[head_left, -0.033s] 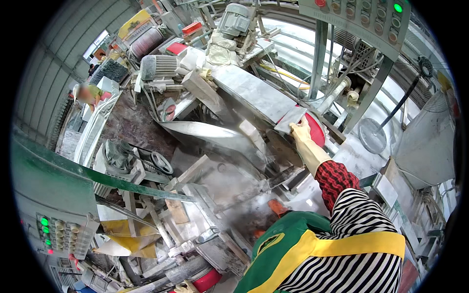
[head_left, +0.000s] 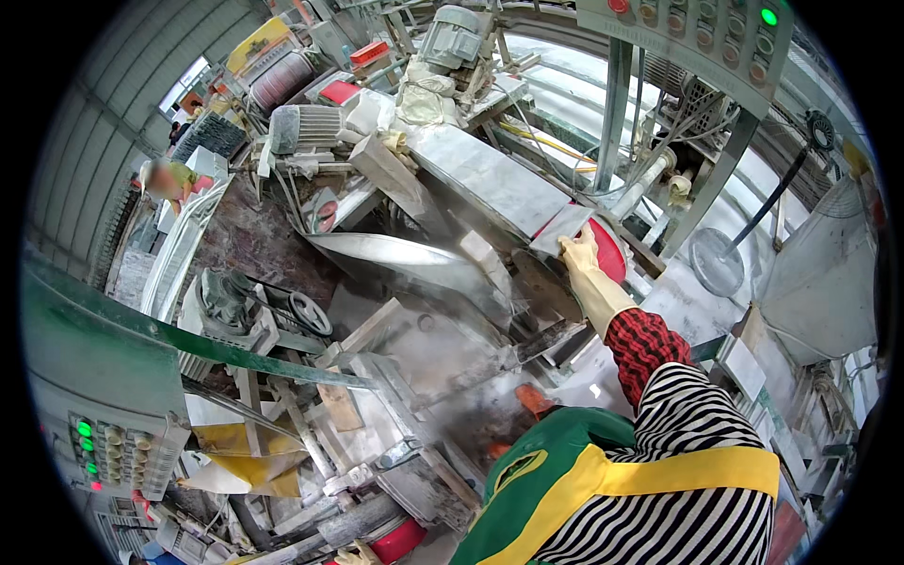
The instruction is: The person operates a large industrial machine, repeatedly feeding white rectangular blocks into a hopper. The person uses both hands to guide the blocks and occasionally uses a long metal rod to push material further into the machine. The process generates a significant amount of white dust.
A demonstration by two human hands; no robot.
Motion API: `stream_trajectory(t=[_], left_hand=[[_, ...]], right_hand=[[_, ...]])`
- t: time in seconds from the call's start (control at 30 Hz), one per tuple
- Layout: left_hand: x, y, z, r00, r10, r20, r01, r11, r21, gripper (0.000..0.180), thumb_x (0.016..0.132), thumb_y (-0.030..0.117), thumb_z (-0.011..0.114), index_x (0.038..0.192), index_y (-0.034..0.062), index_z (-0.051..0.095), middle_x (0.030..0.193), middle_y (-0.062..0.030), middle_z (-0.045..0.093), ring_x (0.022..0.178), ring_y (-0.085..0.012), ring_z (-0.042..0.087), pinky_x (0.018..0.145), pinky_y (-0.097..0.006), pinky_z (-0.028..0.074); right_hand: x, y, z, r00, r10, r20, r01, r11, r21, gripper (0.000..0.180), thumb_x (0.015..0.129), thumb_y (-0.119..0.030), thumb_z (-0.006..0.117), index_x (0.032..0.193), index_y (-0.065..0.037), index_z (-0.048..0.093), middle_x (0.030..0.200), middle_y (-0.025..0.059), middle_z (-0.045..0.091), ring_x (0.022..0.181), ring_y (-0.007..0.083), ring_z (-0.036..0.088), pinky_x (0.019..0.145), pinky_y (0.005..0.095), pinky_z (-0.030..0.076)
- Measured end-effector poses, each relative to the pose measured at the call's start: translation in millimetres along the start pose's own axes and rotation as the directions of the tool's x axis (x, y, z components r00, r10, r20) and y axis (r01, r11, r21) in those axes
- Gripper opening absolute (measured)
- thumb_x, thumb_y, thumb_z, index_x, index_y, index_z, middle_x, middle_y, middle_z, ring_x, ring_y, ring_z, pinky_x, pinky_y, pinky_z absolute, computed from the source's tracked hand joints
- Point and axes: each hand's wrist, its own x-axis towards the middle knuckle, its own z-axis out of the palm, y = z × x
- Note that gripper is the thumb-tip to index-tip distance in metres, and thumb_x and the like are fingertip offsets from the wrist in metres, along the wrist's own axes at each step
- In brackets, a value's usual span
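Head view. A person in a striped shirt with a red checked sleeve (head_left: 643, 347) and a green and yellow apron (head_left: 565, 471) is standing at a stone-working machine. The right hand (head_left: 582, 256), in a pale yellow glove, is reaching up and forward, its fingers lying flat and close together against the near edge of a grey slab (head_left: 565, 229). The hand is pressing on the slab rather than closing around it; the thumb is hidden behind the slab, so how far the hand is open cannot be told exactly. Just behind the glove a red disc (head_left: 610, 252) is showing, touching or nearly touching the back of the hand. The slab is lying at the lower end of a long grey stone (head_left: 490, 179) that is running upward and leftward across the machine. Near the bottom edge a second pale glove (head_left: 356, 556), apparently the left hand, is just showing beside a red part (head_left: 400, 541); whether it is open or holding anything cannot be told. A grey motor (head_left: 306, 127) is sitting above and left of the stone. A control panel (head_left: 697, 42) with a green lamp is hanging at the upper right, and a second panel (head_left: 104, 452) with green lamps is standing at the lower left beside a green beam (head_left: 141, 325).
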Motion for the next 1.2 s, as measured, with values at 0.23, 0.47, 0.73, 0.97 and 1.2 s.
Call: stream_trajectory(t=[0.23, 0.47, 0.73, 0.97, 1.2], left_hand=[[-3.3, 2.0, -1.3, 0.984, 0.175, 0.037, -0.178, 0.973, 0.147, 0.096, 0.066, 0.046, 0.083, 0.142, 0.0079, 0.038, 0.138, -0.0313, 0.041, 0.130, -0.0455, 0.039, 0.107, -0.056, 0.034], [-19.8, -1.4, 4.2, 0.964, 0.231, 0.131, -0.260, 0.921, 0.289, 0.118, 0.057, 0.058, 0.087, 0.150, 0.0137, 0.030, 0.144, -0.0329, 0.035, 0.134, -0.0490, 0.033, 0.108, -0.060, 0.031], [-27.3, 21.6, -26.6, 0.951, 0.258, 0.169, -0.286, 0.943, 0.170, 0.105, 0.055, 0.047, 0.090, 0.146, 0.0344, 0.038, 0.147, -0.0337, 0.030, 0.133, -0.0567, 0.030, 0.104, -0.065, 0.031], [-42.2, 21.4, -33.8, 0.949, 0.230, 0.217, -0.281, 0.928, 0.245, 0.104, 0.062, 0.052, 0.086, 0.149, 0.0348, 0.033, 0.151, -0.0337, 0.022, 0.138, -0.0576, 0.022, 0.106, -0.068, 0.027], [-21.9, -21.9, 64.5, 0.965, 0.206, -0.164, -0.169, 0.962, 0.213, 0.106, 0.064, 0.054, 0.082, 0.147, 0.0121, 0.032, 0.143, -0.0351, 0.035, 0.132, -0.0509, 0.036, 0.106, -0.060, 0.034]], right_hand=[[39.8, 39.6, 10.3, 0.989, -0.133, -0.069, 0.133, 0.991, -0.002, 0.069, 0.076, -0.015, 0.068, 0.139, -0.005, 0.042, 0.107, 0.0170, 0.065, 0.096, 0.0281, 0.065, 0.080, 0.0378, 0.052], [0.5, -33.8, -21.1, 0.907, 0.384, 0.171, -0.270, 0.844, -0.464, 0.074, 0.083, -0.049, 0.059, 0.140, -0.007, 0.039, 0.108, 0.0208, 0.065, 0.099, 0.0336, 0.065, 0.086, 0.0411, 0.051], [58.3, 30.8, -9.1, 0.711, 0.340, 0.616, -0.647, 0.658, 0.384, 0.058, 0.096, -0.058, 0.037, 0.098, -0.003, 0.054, 0.094, 0.0130, 0.065, 0.073, 0.0245, 0.063, 0.055, 0.0365, 0.053], [15.1, 32.4, -20.5, 0.995, 0.080, -0.067, -0.041, 0.886, 0.461, 0.055, 0.097, -0.024, 0.055, 0.148, -0.014, 0.039, 0.124, 0.0157, 0.061, 0.086, 0.0229, 0.065, 0.070, 0.0387, 0.057], [26.4, 16.2, 4.5, 0.992, -0.091, 0.093, 0.112, 0.958, -0.264, 0.051, 0.083, -0.026, 0.057, 0.130, -0.007, 0.060, 0.129, 0.0182, 0.062, 0.123, 0.0326, 0.056, 0.104, 0.0373, 0.043]])
